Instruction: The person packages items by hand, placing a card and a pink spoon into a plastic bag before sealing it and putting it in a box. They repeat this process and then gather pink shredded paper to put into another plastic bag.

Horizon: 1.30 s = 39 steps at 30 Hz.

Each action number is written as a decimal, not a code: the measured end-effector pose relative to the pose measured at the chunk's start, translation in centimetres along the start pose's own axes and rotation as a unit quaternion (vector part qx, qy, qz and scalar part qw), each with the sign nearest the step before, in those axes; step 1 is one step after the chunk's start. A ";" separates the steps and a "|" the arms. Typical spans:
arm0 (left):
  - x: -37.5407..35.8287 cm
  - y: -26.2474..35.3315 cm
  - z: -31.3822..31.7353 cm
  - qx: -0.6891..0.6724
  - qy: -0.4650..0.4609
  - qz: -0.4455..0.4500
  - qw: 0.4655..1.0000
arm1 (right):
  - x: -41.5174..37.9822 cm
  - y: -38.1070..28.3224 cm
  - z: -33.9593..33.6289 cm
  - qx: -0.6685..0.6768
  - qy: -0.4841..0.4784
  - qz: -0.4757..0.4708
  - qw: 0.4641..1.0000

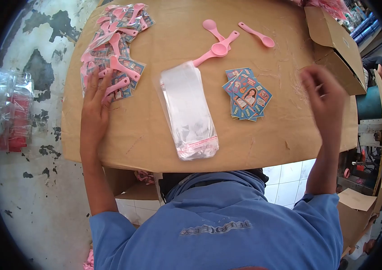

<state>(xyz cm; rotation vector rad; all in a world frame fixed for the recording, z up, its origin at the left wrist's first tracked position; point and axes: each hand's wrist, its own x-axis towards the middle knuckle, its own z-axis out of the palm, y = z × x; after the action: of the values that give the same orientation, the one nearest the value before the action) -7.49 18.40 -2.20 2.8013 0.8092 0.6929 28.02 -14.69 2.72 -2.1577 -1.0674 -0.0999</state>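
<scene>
My left hand (95, 92) lies with its fingers stretched out on a pile of clear packets (114, 51), each with a pink spoon and a printed card inside. My right hand (324, 92) is raised over the right side of the table, slightly blurred, its fingers curled in; whatever they may hold is hidden. Between my hands lies a stack of clear plastic bags (186, 110) with a reddish strip at the near end. To its right is a fanned stack of blue printed cards (248, 95). Loose pink spoons (219, 49) lie beyond the bags, one touching their top end.
Brown paper covers the table (155, 139). Thin clear strips (281, 72) are scattered at its right. An open cardboard box (335, 45) stands at the far right corner. Plastic packs (13, 110) are at the left beyond the table. Another person (380, 67) bends down at right.
</scene>
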 end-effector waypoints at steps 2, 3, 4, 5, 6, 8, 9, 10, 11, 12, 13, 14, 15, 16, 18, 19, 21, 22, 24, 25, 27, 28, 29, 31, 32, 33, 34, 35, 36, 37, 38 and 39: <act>0.0 1.1 -0.4 -0.060 0.065 -0.031 0.996 | -0.7 -2.2 1.7 -0.019 -0.072 -0.059 0.995; -0.5 2.0 -0.3 -0.126 0.096 -0.063 0.985 | -1.4 -2.2 2.7 -0.037 -0.072 -0.067 0.994; -1.1 3.1 -0.1 -0.192 0.128 -0.095 0.968 | -2.0 -2.0 3.9 -0.055 -0.071 -0.077 0.993; -1.6 4.4 0.1 -0.217 0.082 -0.123 0.965 | -2.5 -1.9 4.8 -0.073 -0.069 -0.089 0.991; -2.2 6.2 0.5 -0.243 0.037 -0.152 0.957 | -2.8 -2.0 5.4 -0.055 -0.083 -0.062 0.993; -2.7 9.4 1.7 -0.294 -0.052 -0.208 0.932 | -3.1 -2.1 6.2 -0.020 -0.112 -0.007 0.994; -2.6 10.5 2.4 -0.283 -0.065 -0.192 0.937 | -3.1 -2.2 6.3 0.005 -0.107 0.012 0.994; -2.4 11.2 2.9 -0.273 -0.080 -0.176 0.942 | -3.1 -2.4 6.2 0.029 -0.103 0.034 0.994; -2.4 11.5 3.4 -0.258 -0.075 -0.181 0.946 | -3.1 -2.4 6.3 0.054 -0.098 0.056 0.992; -2.4 11.6 3.8 -0.243 -0.070 -0.184 0.950 | -3.1 -2.3 6.2 0.072 -0.097 0.066 0.990; -2.3 11.7 4.1 -0.228 -0.065 -0.186 0.953 | -3.1 -2.0 6.1 0.090 -0.095 0.077 0.988; -2.4 11.8 4.3 -0.256 -0.063 -0.220 0.939 | -3.2 -1.8 6.0 0.108 -0.092 0.089 0.986; -2.4 11.9 4.3 -0.284 -0.061 -0.253 0.923 | -3.2 -1.7 5.8 0.100 -0.082 0.090 0.988; -2.5 11.9 4.4 -0.311 -0.057 -0.286 0.905 | -3.1 -1.8 5.6 0.091 -0.072 0.089 0.989; -2.9 11.2 4.6 -0.345 -0.045 -0.296 0.890 | -3.2 -1.9 5.6 0.064 -0.020 0.066 0.996; -3.2 10.8 4.7 -0.361 -0.039 -0.302 0.882 | -3.3 -2.0 5.8 0.047 0.021 0.042 0.998; -3.5 10.3 5.2 -0.424 0.018 -0.284 0.859 | -3.6 -2.4 6.1 0.023 0.075 0.006 0.997; -3.7 10.1 5.2 -0.455 0.047 -0.274 0.846 | -3.7 -2.7 6.2 0.017 0.087 -0.007 0.996; -3.8 10.1 5.1 -0.541 0.093 -0.260 0.794 | -4.3 -3.3 6.4 0.041 0.077 -0.029 0.996; -3.9 10.3 5.0 -0.582 0.115 -0.252 0.765 | -4.9 -3.4 6.7 0.072 0.053 -0.038 0.995; -3.8 11.2 4.7 -0.660 0.131 -0.255 0.695 | -6.1 -4.3 7.2 0.156 -0.016 -0.034 0.987; -3.7 11.8 4.6 -0.696 0.140 -0.255 0.656 | -6.8 -4.9 7.8 0.218 -0.026 -0.004 0.976; -3.4 12.4 4.3 -0.708 0.139 -0.260 0.642 | -7.6 -5.6 8.6 0.278 -0.037 0.025 0.959; -2.6 13.5 3.9 -0.732 0.139 -0.267 0.611 | -8.2 -6.6 9.4 0.370 -0.081 0.077 0.922; -2.4 13.8 4.0 -0.740 0.139 -0.272 0.599 | -8.3 -6.9 9.5 0.401 -0.112 0.100 0.904; -2.2 14.0 4.1 -0.749 0.139 -0.277 0.586 | -8.3 -7.1 9.5 0.430 -0.143 0.123 0.883; -2.0 14.2 4.2 -0.757 0.137 -0.282 0.573 | -8.3 -7.4 9.5 0.448 -0.153 0.132 0.871; -2.0 14.3 4.3 -0.757 0.137 -0.270 0.579 | -8.3 -7.5 9.5 0.465 -0.162 0.141 0.859; -2.2 14.4 4.6 -0.757 0.136 -0.258 0.585 | -8.3 -7.7 9.5 0.482 -0.172 0.150 0.846; -2.2 14.6 4.8 -0.757 0.134 -0.246 0.590 | -8.1 -7.9 9.2 0.494 -0.175 0.155 0.838; -2.0 14.9 4.8 -0.757 0.136 -0.247 0.590 | -7.9 -8.0 9.0 0.508 -0.176 0.158 0.828; -1.9 15.3 4.8 -0.756 0.138 -0.248 0.589 | -7.7 -8.1 8.8 0.521 -0.178 0.160 0.819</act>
<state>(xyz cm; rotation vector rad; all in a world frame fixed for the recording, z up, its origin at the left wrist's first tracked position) 0.52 4.45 -3.17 0.8593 0.4895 0.9782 15.10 -11.05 -1.96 -1.2919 -0.6530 0.8828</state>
